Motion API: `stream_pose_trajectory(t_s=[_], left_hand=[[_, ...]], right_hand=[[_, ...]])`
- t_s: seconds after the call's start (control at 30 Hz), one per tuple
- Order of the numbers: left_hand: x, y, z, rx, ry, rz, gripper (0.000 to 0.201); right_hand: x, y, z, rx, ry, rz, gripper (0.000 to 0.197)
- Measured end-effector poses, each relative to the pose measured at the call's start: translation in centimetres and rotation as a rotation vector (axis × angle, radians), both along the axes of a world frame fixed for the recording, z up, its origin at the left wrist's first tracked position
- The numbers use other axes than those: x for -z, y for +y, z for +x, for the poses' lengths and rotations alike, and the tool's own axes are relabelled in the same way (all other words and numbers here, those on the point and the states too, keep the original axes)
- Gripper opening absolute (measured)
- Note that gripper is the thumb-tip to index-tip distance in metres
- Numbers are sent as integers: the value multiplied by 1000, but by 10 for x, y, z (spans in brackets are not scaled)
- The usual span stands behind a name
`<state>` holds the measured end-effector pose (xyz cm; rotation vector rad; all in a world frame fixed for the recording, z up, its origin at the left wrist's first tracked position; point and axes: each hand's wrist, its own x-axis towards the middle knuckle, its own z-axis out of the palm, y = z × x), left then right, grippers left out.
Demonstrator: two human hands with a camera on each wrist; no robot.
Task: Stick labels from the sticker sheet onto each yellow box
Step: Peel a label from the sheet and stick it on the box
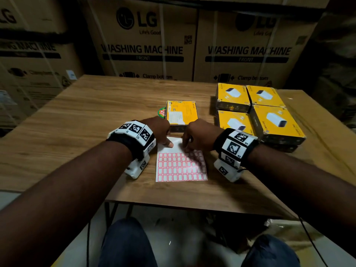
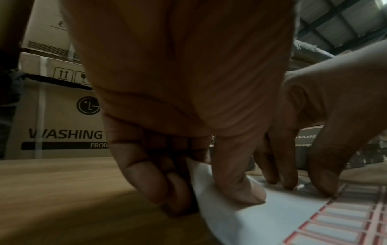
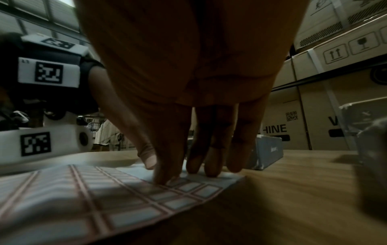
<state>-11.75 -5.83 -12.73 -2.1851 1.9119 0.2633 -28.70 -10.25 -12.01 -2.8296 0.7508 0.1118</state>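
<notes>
Wooden table point(image 1: 81, 120), both hands pressing sticker sheet point(image 1: 181, 166), head view alone shows yellow boxes point(image 1: 269, 120)

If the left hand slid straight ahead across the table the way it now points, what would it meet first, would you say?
Probably the single yellow box lying just beyond the sticker sheet; the left hand already sits near its front corner, though depth is uncertain.

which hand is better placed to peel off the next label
Right. The right hand already has its fingertips on the top row of labels on the sticker sheet. The left hand grips the sheet's blank top corner, steadying it.
</notes>
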Motion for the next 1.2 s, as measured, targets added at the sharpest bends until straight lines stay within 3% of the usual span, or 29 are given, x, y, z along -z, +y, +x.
stream_pose_trajectory(t_s=[0.33, 0.67, 0.93, 1.1, 1.2], left_hand=[[-2, 0, -5, 4, -33, 33, 47], [-4, 4, -12, 20, -28, 35, 41], [-23, 5, -5, 24, 74, 20, 42], [-43, -1, 8, 15, 215, 3, 33], [-41, -2, 13, 27, 275, 75, 19]], right_hand=[[-1, -1, 0, 31, 11, -62, 15], [-11, -6, -7, -2, -20, 36, 10], [-22, -19, -8, 24, -155, 43, 14], [-28, -32, -6, 100, -179, 18, 30], [-32, -39, -3, 88, -162, -54, 20]])
